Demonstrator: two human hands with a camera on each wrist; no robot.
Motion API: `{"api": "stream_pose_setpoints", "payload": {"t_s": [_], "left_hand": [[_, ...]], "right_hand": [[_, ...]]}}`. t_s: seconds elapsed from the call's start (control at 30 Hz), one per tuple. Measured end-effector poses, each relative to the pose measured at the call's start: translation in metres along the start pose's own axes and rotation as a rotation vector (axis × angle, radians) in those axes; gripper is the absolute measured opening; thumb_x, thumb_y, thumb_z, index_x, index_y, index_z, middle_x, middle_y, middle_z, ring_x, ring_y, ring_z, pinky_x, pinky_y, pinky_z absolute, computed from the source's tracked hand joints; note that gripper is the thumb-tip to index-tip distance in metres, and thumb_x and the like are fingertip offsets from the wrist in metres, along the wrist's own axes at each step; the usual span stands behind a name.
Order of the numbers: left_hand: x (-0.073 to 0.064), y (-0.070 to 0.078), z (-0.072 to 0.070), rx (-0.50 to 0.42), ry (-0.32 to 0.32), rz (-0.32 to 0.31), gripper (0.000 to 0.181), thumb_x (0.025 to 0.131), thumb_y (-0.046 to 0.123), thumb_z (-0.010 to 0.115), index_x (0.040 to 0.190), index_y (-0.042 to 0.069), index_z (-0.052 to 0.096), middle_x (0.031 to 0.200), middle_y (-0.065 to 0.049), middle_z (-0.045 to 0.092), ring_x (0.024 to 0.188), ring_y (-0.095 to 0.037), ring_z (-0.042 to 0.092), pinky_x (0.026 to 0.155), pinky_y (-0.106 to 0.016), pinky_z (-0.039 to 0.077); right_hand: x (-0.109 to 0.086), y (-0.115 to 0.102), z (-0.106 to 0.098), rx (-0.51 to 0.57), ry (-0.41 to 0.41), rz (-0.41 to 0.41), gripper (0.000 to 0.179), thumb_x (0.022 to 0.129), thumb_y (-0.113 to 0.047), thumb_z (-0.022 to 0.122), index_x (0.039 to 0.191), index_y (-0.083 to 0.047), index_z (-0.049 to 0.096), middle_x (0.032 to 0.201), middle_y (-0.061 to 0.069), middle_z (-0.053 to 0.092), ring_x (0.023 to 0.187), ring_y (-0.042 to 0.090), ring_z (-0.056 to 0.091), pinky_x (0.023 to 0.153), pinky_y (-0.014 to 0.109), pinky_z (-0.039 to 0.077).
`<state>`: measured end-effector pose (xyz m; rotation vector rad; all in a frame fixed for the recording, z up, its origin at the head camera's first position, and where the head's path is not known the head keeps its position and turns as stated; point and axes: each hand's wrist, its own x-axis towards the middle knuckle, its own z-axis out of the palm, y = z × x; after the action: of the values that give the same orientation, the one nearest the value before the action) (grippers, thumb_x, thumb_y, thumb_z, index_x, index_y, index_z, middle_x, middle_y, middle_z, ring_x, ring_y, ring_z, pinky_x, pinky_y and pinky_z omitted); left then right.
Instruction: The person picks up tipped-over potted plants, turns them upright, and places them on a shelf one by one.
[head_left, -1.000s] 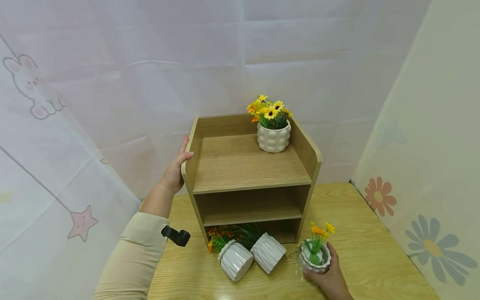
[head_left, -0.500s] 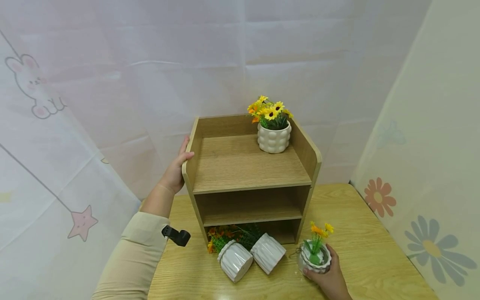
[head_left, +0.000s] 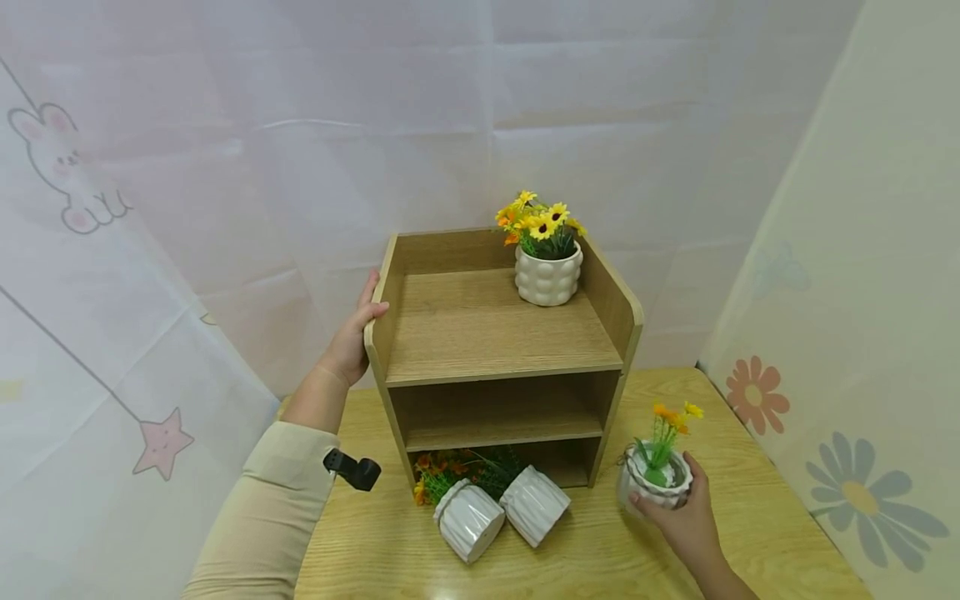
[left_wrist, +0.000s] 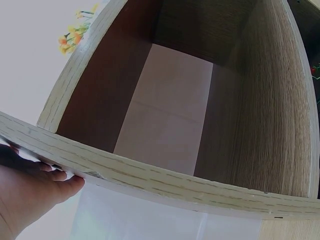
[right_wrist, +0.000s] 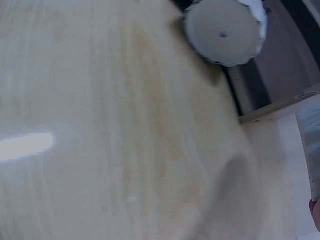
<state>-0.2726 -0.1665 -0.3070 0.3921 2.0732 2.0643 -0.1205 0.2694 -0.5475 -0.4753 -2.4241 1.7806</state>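
In the head view my right hand (head_left: 678, 517) grips a small white ribbed flowerpot (head_left: 643, 498) holding orange and yellow artificial flowers (head_left: 671, 417). This pot is upright, right of the shelf's front, and looks raised off the tabletop. My left hand (head_left: 348, 337) holds the left side panel of a wooden shelf unit (head_left: 487, 337), thumb at the panel's edge. Part of that hand (left_wrist: 35, 190) shows outside the panel in the left wrist view. Two more white pots, one left (head_left: 470, 521) and one right (head_left: 535, 504), lie on their sides with their plants inside the bottom compartment.
A white bubble-textured pot (head_left: 547, 275) with yellow flowers stands on the shelf's top at back right. The unit sits on a light wood table (head_left: 675, 400). Printed cloth walls, one plain at the back (head_left: 360, 167), surround it.
My right hand has moved the flowerpot up and to the right, away from the two pots lying down. My left hand and the shelf have stayed put.
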Motion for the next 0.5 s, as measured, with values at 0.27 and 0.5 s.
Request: {"api": "stream_pose_setpoints", "payload": {"t_s": [0.27,0.5], "left_hand": [[0.001,0.0,0.001,-0.001,-0.001,0.004,0.076,0.094,0.029,0.032,0.154,0.045,-0.012,0.165,0.004,-0.016,0.149,-0.031,-0.001,0.116,-0.06,0.005],[0.001,-0.001,0.0,0.002,0.005,0.008,0.076,0.093,0.03,0.032,0.154,0.044,-0.012,0.165,0.003,-0.017,0.149,-0.031,-0.002,0.116,-0.059,0.005]], "right_hand": [[0.013,-0.046,-0.025,-0.038,0.091,-0.112,0.117,0.08,-0.02,0.08,0.157,-0.01,-0.008,0.158,0.026,0.014,0.139,0.043,0.029,0.078,-0.002,0.031],[0.026,-0.087,-0.044,-0.028,0.123,-0.204,0.109,0.085,-0.016,0.075,0.156,-0.012,-0.006,0.158,0.022,0.014,0.139,0.037,0.028,0.085,-0.001,0.032]]}}
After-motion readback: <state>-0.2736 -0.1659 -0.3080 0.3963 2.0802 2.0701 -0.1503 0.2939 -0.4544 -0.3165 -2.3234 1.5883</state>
